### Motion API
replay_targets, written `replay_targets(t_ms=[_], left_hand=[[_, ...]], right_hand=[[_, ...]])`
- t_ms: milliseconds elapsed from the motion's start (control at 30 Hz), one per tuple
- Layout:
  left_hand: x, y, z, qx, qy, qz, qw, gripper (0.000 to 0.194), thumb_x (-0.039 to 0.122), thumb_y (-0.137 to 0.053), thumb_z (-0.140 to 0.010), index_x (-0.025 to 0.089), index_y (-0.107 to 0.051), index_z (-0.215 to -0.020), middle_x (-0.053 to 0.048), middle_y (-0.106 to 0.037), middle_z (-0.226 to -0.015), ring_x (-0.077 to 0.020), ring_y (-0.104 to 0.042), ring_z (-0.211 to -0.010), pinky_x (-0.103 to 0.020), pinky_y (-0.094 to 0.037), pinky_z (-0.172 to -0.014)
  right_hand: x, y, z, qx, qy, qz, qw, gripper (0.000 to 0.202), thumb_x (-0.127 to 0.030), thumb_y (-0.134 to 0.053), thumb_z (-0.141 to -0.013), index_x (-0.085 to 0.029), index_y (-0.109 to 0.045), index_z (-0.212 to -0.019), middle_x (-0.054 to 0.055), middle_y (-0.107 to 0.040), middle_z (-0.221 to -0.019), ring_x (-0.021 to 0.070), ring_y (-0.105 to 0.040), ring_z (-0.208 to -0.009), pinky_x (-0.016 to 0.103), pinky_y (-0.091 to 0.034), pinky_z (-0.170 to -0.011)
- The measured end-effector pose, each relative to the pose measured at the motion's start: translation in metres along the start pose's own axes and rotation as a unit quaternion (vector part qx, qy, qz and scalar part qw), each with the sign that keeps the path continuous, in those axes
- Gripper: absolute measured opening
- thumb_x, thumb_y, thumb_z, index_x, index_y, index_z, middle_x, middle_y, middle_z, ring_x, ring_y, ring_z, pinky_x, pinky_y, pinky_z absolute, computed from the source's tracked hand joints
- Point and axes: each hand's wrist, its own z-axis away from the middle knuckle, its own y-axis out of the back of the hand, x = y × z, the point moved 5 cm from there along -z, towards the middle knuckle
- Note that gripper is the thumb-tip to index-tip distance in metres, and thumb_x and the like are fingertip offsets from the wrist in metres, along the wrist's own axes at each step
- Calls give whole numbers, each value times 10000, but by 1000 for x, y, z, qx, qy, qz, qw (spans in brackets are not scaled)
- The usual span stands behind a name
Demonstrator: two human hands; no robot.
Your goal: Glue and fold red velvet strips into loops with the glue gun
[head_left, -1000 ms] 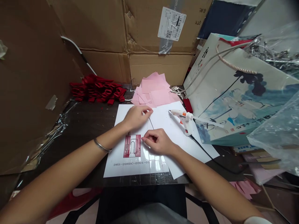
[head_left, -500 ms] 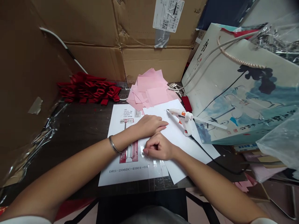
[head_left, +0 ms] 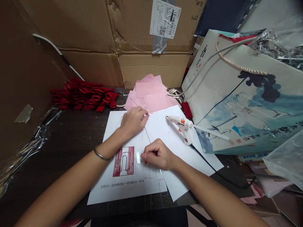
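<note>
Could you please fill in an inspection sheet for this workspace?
Surface: dark table, with a printed sheet and a plain sheet.
Things in work: thin dark strand between the hands; glue gun lying on the plain sheet.
Clutter: red pieces back left; pink papers back middle, loosely piled; small metal pieces beside them.
Left hand: over the printed sheet, fingers bunched; grip unclear.
Right hand: nearer the wearer, fingers curled; contents hidden.
Cables: black cable from the glue gun; pale cable along the decorated paper bag; white cable back left.
Surroundings: cardboard behind and at left; decorated paper bag at right, clear plastic near it.
</note>
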Motion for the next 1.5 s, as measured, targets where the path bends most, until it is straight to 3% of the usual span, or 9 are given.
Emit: replay_targets(t_ms=[200, 367, 500, 600, 733, 867, 967, 1233, 1500], left_hand=[[4, -2, -55, -21, -31, 21, 999, 235, 263, -512, -893, 184, -698, -1013, -64, -718, -981, -229, -626, -889, -346, -448, -773], [37, -28, -118, -101, -118, 44, 987, 272, 278, -560, -856, 248, -699, -1088, -33, -724, -1061, -214, -640, -918, -327, -449, -787], [47, -46, -144, -155, -170, 35, 973, 274, 283, -587, -824, 278, -717, -1064, -32, -732, -1035, -218, -641, -898, -329, -442, -773], [40, -50, -142, -168, -172, 25, 970, 216, 277, -590, -812, 269, -737, -970, -19, -739, -927, -198, -637, -823, -318, -450, -756], [19, -36, -116, -80, -93, -7, 992, 302, 270, -463, -892, 206, -697, -1071, -86, -679, -1158, -280, -548, -1126, -432, -399, -960], [-2, -24, -80, 19, 70, -77, 994, 509, 417, -425, -921, 155, -515, -1348, -169, -334, -1530, -446, -133, -1422, -713, -65, -1070], [-10, -40, -68, -70, 132, -76, 986, 628, 548, -374, -918, 222, -387, -1454, -117, -267, -1575, -444, -109, -1441, -727, -82, -1076], [-8, -60, -83, -70, 100, -55, 991, 598, 503, -318, -954, 241, -318, -1492, -75, -207, -1601, -377, -114, -1464, -623, -117, -1140], [-10, -48, -82, -46, 73, -33, 996, 527, 463, -394, -946, 231, -431, -1418, -99, -332, -1551, -372, -237, -1427, -618, -110, -1136]], right_hand=[[4, 5, -3, 20, -6, -48, 999, 348, -303, -573, -850, -152, -572, -537, -28, -482, -463, 75, -366, -446, 245, -248, -440], [4, 10, -6, -26, -7, -68, 997, 412, -288, -595, -834, -165, -470, -461, -56, -394, -424, 61, -301, -431, 250, -210, -438], [3, 12, -8, -49, -11, -75, 996, 418, -285, -591, -841, -168, -451, -465, -69, -359, -427, 55, -271, -428, 246, -203, -433], [4, 11, -8, -57, -19, -79, 995, 424, -279, -592, -849, -170, -441, -468, -76, -339, -425, 52, -262, -420, 241, -192, -424], [6, 10, -9, -57, -25, -85, 994, 420, -275, -621, -834, -166, -444, -469, -76, -349, -423, 49, -263, -420, 237, -190, -421], [5, 9, -9, -55, -25, -84, 995, 427, -298, -613, -842, -162, -459, -468, -64, -389, -426, 50, -262, -422, 240, -188, -418], [4, 9, -10, -55, -22, -81, 995, 432, -304, -607, -843, -163, -453, -465, -61, -393, -426, 51, -270, -425, 241, -200, -425], [6, 8, -8, -44, -25, -74, 996, 436, -333, -617, -842, -170, -459, -469, -65, -363, -422, 64, -278, -435, 251, -190, -437], [7, 8, -7, -39, -27, -72, 996, 440, -361, -607, -857, -170, -475, -482, -59, -379, -430, 72, -296, -438, 260, -189, -445]])
